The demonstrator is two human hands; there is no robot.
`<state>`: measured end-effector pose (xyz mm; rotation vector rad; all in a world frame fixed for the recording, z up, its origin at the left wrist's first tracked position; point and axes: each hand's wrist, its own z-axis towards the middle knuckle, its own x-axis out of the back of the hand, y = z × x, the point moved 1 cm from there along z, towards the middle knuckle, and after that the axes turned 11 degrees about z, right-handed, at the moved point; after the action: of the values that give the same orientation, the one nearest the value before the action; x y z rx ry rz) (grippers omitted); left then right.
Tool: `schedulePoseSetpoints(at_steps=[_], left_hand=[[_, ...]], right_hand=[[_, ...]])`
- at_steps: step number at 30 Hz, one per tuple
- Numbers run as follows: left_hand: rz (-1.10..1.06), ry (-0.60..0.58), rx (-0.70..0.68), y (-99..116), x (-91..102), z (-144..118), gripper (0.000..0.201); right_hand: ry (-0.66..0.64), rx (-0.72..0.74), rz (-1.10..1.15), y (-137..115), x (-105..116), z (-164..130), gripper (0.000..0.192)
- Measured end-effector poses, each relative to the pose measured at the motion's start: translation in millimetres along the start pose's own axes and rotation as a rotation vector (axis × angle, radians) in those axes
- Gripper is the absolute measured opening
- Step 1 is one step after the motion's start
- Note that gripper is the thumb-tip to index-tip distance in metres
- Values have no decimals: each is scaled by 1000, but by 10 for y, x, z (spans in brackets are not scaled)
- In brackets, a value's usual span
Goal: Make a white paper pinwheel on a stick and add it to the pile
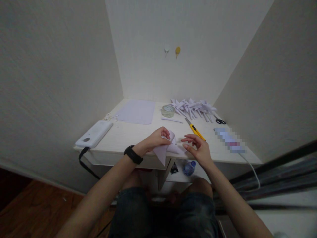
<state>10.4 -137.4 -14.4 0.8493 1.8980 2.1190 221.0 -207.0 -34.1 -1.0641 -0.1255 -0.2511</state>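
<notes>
Folded white paper [166, 149] lies at the near edge of the table [123, 135], one corner overhanging the edge. The left hand [158, 138] rests on the paper's left part, fingers curled down and pinching its upper fold. The right hand [198, 148] sits just right of the paper, fingers loosely spread, fingertips touching its right tip. Behind the paper lie a yellow utility knife [195, 129], a tape roll [168, 111] and a heap of folded paper pieces [193, 107]. Far left of the paper rests a white device [94, 134]; a flat sheet [136, 111] lies behind it.
</notes>
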Motion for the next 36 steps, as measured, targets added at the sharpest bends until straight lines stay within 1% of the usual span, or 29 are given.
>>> schedulePoseSetpoints(at_steps=[1, 3, 5, 7, 10, 14, 18, 20, 23, 26, 28, 30, 32, 34, 36], left_hand=[[55, -18, 3, 3, 8, 14, 36], [177, -40, -14, 11, 15, 45, 32], [294, -56, -43, 22, 10, 72, 28], [397, -51, -66, 37, -2, 82, 26], [529, -23, -80, 74, -22, 59, 25], [649, -6, -106, 156, -43, -12, 26], [722, 22, -138, 213, -55, -58, 32], [723, 25, -135, 211, -56, -66, 31], [711, 40, -119, 179, -29, -60, 23], [741, 83, -143, 138, 48, -10, 18], [786, 101, -187, 119, 110, 62, 27], [854, 110, -244, 114, 164, 162, 38], [921, 72, -261, 122, 199, 277, 47], [970, -16, -204, 136, 214, 387, 52], [1012, -81, -120, 153, 219, 478, 52]], right_hand=[[-40, 19, -16, -16, 19, 47, 34], [-174, 40, -54, -67, 21, 158, 37], [-317, 42, -121, -122, -13, 269, 41], [-415, 39, -225, -159, -66, 360, 39], [-512, 30, -327, -158, -136, 446, 30], [-613, -9, -280, -116, -183, 523, 27], [-642, -41, -301, -114, -213, 600, 17], [-663, -59, -310, -123, -227, 626, 15], [-697, -95, -279, -134, -234, 635, 18], [-711, -147, -230, -134, -219, 621, 24], [-701, -158, -212, -128, -205, 606, 28], [-672, -124, -230, -125, -194, 588, 34], [-646, -75, -265, -131, -188, 564, 41], [-621, -29, -302, -150, -188, 535, 46], [-595, 8, -337, -176, -190, 507, 48]])
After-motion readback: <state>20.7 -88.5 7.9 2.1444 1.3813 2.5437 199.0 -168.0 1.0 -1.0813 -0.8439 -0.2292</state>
